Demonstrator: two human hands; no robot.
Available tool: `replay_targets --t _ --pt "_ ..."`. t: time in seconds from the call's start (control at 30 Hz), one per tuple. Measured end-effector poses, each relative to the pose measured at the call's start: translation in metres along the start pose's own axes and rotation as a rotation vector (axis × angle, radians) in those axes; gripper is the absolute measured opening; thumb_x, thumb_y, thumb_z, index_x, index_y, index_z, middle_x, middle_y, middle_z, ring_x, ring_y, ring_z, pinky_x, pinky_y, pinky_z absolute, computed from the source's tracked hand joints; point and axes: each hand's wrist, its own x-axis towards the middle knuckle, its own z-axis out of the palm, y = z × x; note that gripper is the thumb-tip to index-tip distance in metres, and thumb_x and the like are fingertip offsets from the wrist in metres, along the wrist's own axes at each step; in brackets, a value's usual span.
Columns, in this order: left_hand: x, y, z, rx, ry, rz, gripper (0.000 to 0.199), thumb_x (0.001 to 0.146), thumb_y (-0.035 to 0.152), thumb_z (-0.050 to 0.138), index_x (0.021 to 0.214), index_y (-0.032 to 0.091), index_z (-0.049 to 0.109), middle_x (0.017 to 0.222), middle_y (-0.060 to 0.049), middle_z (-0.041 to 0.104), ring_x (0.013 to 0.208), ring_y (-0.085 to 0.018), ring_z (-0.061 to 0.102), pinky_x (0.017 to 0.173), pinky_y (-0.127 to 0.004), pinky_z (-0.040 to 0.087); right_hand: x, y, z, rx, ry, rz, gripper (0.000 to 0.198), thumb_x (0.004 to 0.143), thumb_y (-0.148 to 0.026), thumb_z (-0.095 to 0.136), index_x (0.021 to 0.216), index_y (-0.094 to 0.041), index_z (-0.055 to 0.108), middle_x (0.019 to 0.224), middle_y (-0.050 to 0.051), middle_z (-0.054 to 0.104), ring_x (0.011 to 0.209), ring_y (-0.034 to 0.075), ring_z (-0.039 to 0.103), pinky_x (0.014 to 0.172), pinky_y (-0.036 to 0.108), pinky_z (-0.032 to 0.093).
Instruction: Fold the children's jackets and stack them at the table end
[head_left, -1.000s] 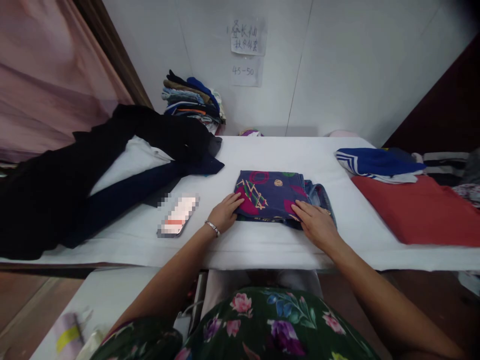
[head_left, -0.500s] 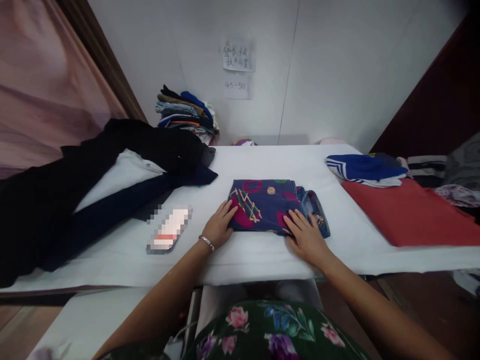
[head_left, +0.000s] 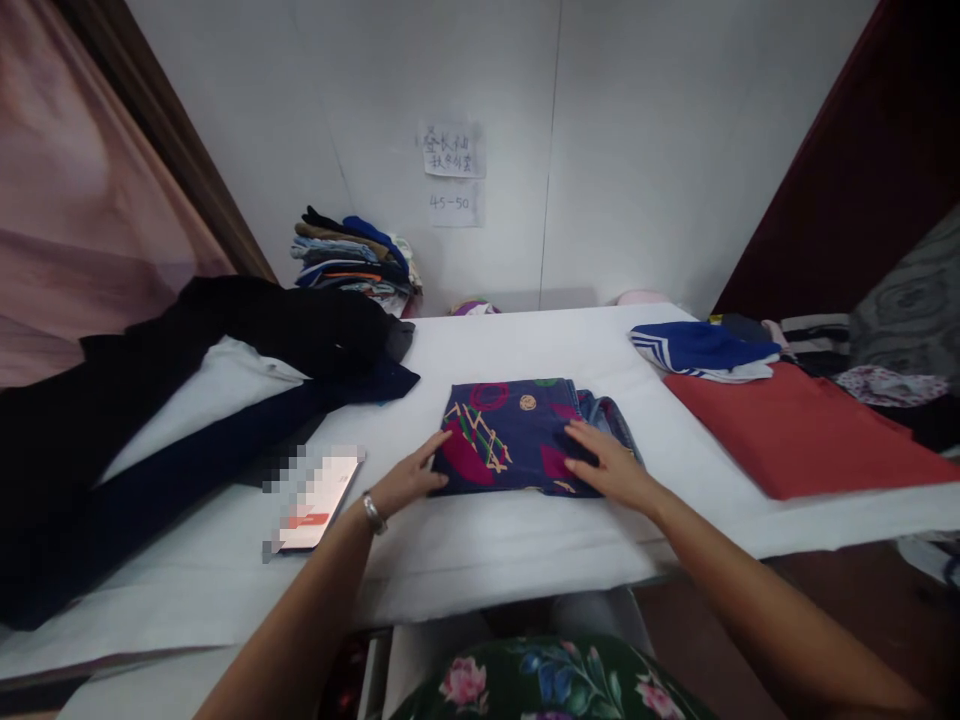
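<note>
A folded navy garment [head_left: 502, 430] printed with magenta, green and tan shapes lies flat on the white-covered table. A denim-like blue part [head_left: 606, 415] sticks out past its right end. At the garment's left edge is my left hand [head_left: 411, 472], open, with thumb and fingers apart; a silver bracelet [head_left: 374, 512] circles that wrist. Over the right end rests my right hand [head_left: 611, 468], also open with its fingers spread, partly hiding the cloth. Neither hand grips the fabric.
Black and navy clothes [head_left: 225, 400] sprawl across the left, beside a phone [head_left: 319, 505]. A folded stack [head_left: 352, 260] stands against the back wall. To the right lie a red folded cloth [head_left: 787, 430] and a blue-and-white garment [head_left: 697, 348]. Handwritten papers [head_left: 454, 150] hang on the wall.
The view has tilted up and shifted slightly right. My left hand has slid off the garment's top to its left edge. My right hand stays at the right end, turned more inward.
</note>
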Motion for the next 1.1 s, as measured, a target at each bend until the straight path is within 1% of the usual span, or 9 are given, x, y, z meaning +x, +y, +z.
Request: replay_targets --t 0.1,0.17,0.27,0.37,0.5,0.7,0.9,1.0,1.1 --pt "0.026 0.005 -0.013 -0.006 0.154 -0.155 0.056 0.086 0.046 0.049 0.136 0.022 0.049 0.148 -0.005 0.040 0.136 -0.023 0.036 0.112 -0.038 0.032 0.044 0.015 -0.007 0.034 0.161 0.157 0.056 0.085 -0.036 0.052 0.139 -0.021 0.044 0.143 0.009 0.047 0.132 0.025 0.042 0.110 0.044 0.035" --pt "0.050 0.012 -0.014 0.081 0.242 -0.206 0.055 0.088 0.049 0.046 0.133 0.018 0.052 0.147 -0.009 0.042 0.137 -0.023 0.035 0.113 -0.036 0.028 0.075 0.026 -0.007 0.011 0.186 0.264 0.059 0.085 -0.033 0.052 0.141 -0.017 0.041 0.143 0.010 0.046 0.131 0.025 0.043 0.109 0.041 0.036" --pt "0.090 0.020 -0.010 0.220 0.245 -0.206 0.053 0.091 0.044 0.043 0.133 0.012 0.050 0.147 -0.013 0.041 0.139 -0.020 0.031 0.113 -0.030 0.026 0.114 0.040 -0.001 -0.046 0.139 0.359 0.062 0.086 -0.035 0.052 0.142 -0.010 0.039 0.145 0.015 0.043 0.133 0.027 0.041 0.110 0.040 0.033" --pt "0.123 0.022 -0.004 0.284 0.232 -0.237 0.050 0.093 0.039 0.039 0.133 0.011 0.049 0.146 -0.014 0.043 0.136 -0.020 0.037 0.110 -0.029 0.030 0.136 0.052 0.004 -0.056 0.059 0.404 0.064 0.085 -0.038 0.055 0.141 -0.011 0.040 0.137 0.015 0.052 0.125 0.026 0.050 0.104 0.038 0.039" --pt "0.146 0.021 0.007 0.299 0.213 -0.288 0.051 0.093 0.040 0.037 0.133 0.012 0.049 0.141 -0.015 0.048 0.130 -0.023 0.046 0.105 -0.033 0.037 0.143 0.065 0.005 -0.063 0.058 0.430 0.055 0.084 -0.038 0.056 0.133 -0.015 0.050 0.118 0.010 0.065 0.105 0.022 0.062 0.090 0.031 0.047" --pt "0.141 0.024 0.018 0.341 0.202 -0.290 0.046 0.090 0.040 0.038 0.130 0.021 0.052 0.140 -0.011 0.050 0.127 -0.029 0.047 0.103 -0.046 0.038 0.133 0.068 0.008 -0.102 0.035 0.416 0.030 0.082 -0.037 0.056 0.104 -0.021 0.070 0.103 0.008 0.070 0.099 0.024 0.063 0.084 0.033 0.047" --pt "0.138 0.025 0.017 0.350 0.208 -0.287 0.049 0.090 0.041 0.038 0.133 0.019 0.050 0.142 -0.010 0.049 0.129 -0.027 0.046 0.104 -0.042 0.037 0.129 0.075 0.015 -0.030 0.063 0.358 0.052 0.082 -0.043 0.056 0.129 -0.022 0.056 0.125 0.009 0.062 0.110 0.025 0.058 0.096 0.039 0.044" --pt "0.137 0.025 0.017 0.338 0.217 -0.297 0.055 0.091 0.045 0.036 0.137 0.016 0.046 0.142 -0.012 0.048 0.129 -0.028 0.045 0.105 -0.041 0.037 0.129 0.084 0.016 0.177 0.116 0.328 0.058 0.081 -0.040 0.058 0.135 -0.021 0.048 0.122 0.007 0.063 0.103 0.021 0.062 0.092 0.037 0.048" --pt "0.137 0.026 0.018 0.330 0.224 -0.312 0.058 0.092 0.047 0.034 0.139 0.015 0.043 0.143 -0.013 0.047 0.130 -0.029 0.045 0.105 -0.042 0.037 0.131 0.089 0.018 0.251 0.130 0.343 0.047 0.082 -0.032 0.054 0.127 -0.017 0.056 0.109 0.006 0.068 0.095 0.019 0.064 0.086 0.033 0.051"
